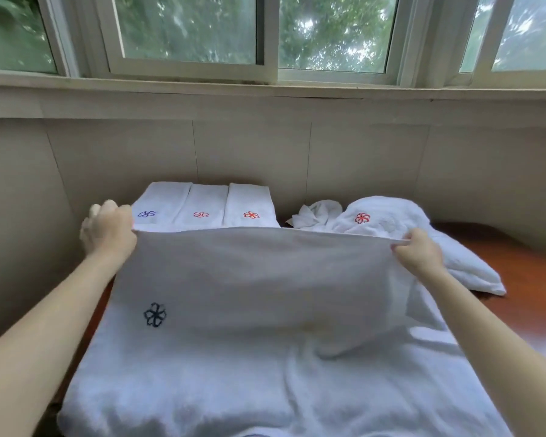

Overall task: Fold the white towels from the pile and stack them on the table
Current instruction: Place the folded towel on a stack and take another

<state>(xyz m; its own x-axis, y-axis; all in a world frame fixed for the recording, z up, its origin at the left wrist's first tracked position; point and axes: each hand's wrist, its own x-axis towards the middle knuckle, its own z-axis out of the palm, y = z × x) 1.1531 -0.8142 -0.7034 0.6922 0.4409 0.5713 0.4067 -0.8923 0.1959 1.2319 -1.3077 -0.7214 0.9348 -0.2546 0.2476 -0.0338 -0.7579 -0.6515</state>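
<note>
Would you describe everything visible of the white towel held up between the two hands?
The towel is white, soft terry-looking cloth with a dark blue flower emblem stitched near its left side and a faint yellowish mark near the middle. The left hand and right hand each pinch a far corner, stretching that edge taut. It slopes down into rumpled white cloth covering the table.

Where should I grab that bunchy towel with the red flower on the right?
Probably by the flat corner that sticks out of the bunchy towel toward you, lying on the wooden table. Come from the right, where its thin edge lies open on the wood. The humped middle looks too thick and round to pinch well.
</note>
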